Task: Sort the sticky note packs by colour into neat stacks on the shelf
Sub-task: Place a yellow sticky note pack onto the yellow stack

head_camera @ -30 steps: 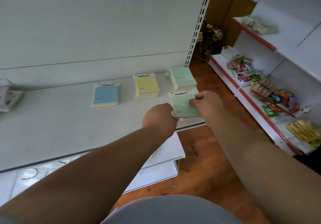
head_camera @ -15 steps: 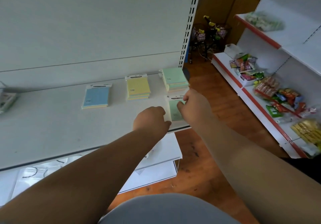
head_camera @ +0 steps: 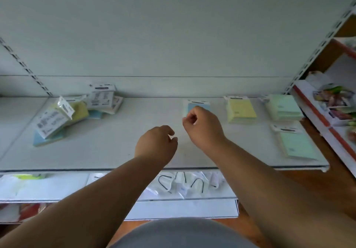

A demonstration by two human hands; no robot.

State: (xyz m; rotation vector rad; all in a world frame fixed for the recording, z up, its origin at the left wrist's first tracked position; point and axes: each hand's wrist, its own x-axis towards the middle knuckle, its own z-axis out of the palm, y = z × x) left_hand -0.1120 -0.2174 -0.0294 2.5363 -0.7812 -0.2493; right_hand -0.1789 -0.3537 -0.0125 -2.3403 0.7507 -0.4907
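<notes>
On the white shelf [head_camera: 115, 151] a loose heap of mixed sticky note packs [head_camera: 65, 113] lies at the left. Toward the right sit a blue pack [head_camera: 196, 105], a yellow stack [head_camera: 240, 111] and a green stack [head_camera: 285, 107]. A single green pack [head_camera: 296, 143] lies flat near the shelf's front right corner. My left hand [head_camera: 158, 141] hovers over the middle of the shelf, fingers loosely curled, holding nothing. My right hand [head_camera: 202, 124] is just in front of the blue pack and partly covers it, fingers curled and empty.
A lower shelf [head_camera: 57, 188] below holds clear bags with black hooks [head_camera: 181, 184]. To the right stands another shelf unit [head_camera: 312, 109] with red edging and snack packets [head_camera: 335, 97]. Wooden floor shows at the right.
Both hands have let go of the green pack, which now lies at the front right of the shelf. The hands have moved left, and the view has swung left to show the mixed heap.
</notes>
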